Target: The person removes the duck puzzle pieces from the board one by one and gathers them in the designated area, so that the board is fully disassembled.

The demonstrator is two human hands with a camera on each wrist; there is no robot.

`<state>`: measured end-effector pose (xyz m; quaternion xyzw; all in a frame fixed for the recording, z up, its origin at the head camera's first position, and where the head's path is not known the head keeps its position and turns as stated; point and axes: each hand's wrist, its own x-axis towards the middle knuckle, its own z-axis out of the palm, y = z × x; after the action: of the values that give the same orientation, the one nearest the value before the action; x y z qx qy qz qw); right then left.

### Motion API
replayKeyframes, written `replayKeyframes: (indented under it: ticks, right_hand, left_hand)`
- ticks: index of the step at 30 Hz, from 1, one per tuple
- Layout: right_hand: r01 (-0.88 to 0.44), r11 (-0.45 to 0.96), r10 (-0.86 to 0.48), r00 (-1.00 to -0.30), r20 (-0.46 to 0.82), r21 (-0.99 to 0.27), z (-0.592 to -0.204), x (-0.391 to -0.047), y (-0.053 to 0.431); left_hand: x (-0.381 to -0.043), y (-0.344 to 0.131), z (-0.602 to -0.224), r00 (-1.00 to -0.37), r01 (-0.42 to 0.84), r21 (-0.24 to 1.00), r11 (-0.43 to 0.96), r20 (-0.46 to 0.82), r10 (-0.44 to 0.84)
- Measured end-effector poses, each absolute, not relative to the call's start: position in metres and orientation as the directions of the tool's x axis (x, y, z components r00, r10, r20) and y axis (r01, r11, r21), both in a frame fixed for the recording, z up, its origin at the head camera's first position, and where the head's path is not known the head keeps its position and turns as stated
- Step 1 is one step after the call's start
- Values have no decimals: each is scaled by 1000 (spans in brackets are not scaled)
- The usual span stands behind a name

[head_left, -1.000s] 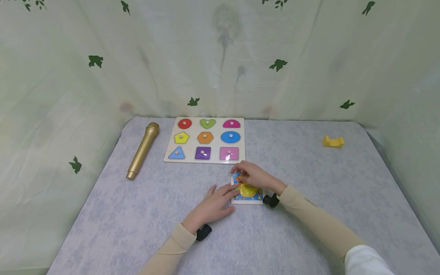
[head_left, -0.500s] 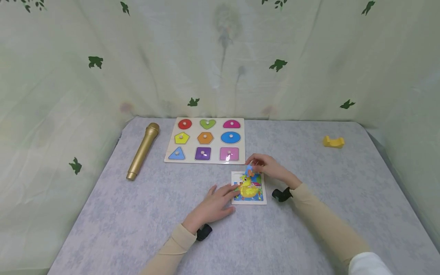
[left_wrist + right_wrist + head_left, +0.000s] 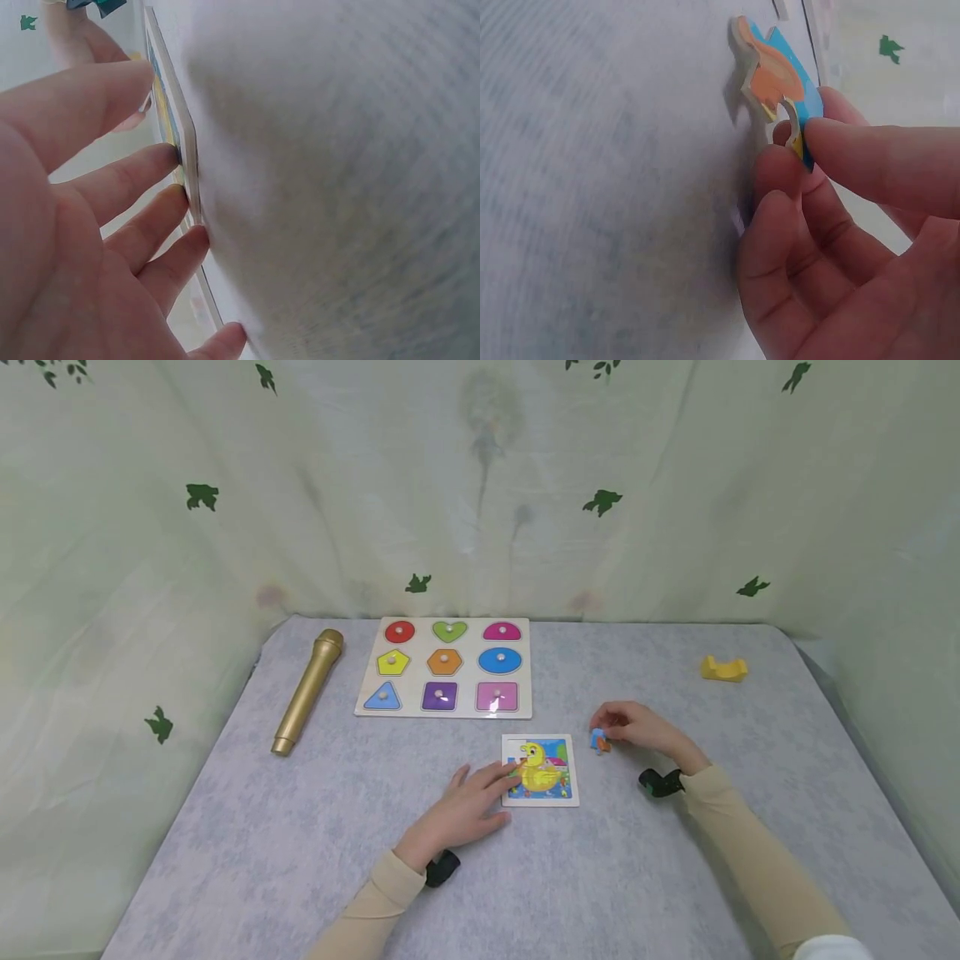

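A small square jigsaw puzzle [image 3: 574, 779] with a yellow duck picture and a pale frame lies on the table. My left hand [image 3: 463, 810] rests on its left side, fingers spread and fairly straight. In the left wrist view, several fingertips touch the puzzle's edge [image 3: 181, 112]. Right of the puzzle, my right hand [image 3: 639, 728] pinches a puzzle piece [image 3: 599, 742] between thumb and fingers. Up close in the right wrist view, the piece [image 3: 776, 84] is blue with an orange patch and a bit of yellow. It is tilted, close over the table, its lower end covered by the fingers.
Behind the puzzle lies a shape board [image 3: 472, 681] with knobbed coloured pieces. A gold microphone [image 3: 307, 693] is at the left, and a yellow curved block [image 3: 723, 669] at the far right. A pale curtain [image 3: 480, 485] with green leaf shapes closes off the table's back.
From over the puzzle, my right hand has moved right, carrying the pinched puzzle piece off the board to the table area beside it. My left hand has stayed on the puzzle's left side.
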<state>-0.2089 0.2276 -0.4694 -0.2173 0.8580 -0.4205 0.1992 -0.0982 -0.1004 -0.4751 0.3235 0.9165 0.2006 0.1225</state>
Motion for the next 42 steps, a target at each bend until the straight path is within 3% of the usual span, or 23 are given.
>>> replayKeyframes:
  ticks: [15,23,29,35,42]
  right_hand:
    - [-333,713,-511,-850,-131,-617,-470,-205,212]
    - [-357,620,-540,-840,-50,-699,-464,-202,201]
    - [-313,579,-569,-816,-99,-753,-459,-199,171]
    - [-361,585,-628,-768,-123,-726,-467,-202,145]
    - [-370,632,-636,-749,-184,-681,-469,-206,129]
  left_hand:
    - [-98,-101,-474,-755,554,464,691,-69,652]
    - [-99,-100,-474,-764,554,465,691,-47,644]
    - [-101,-94,-472,-747,572,475,668,-34,664]
    - [-103,-88,-473,-702,608,465,644,-65,710]
    - [-105,-86,-475,-694,617,446,649,-80,715]
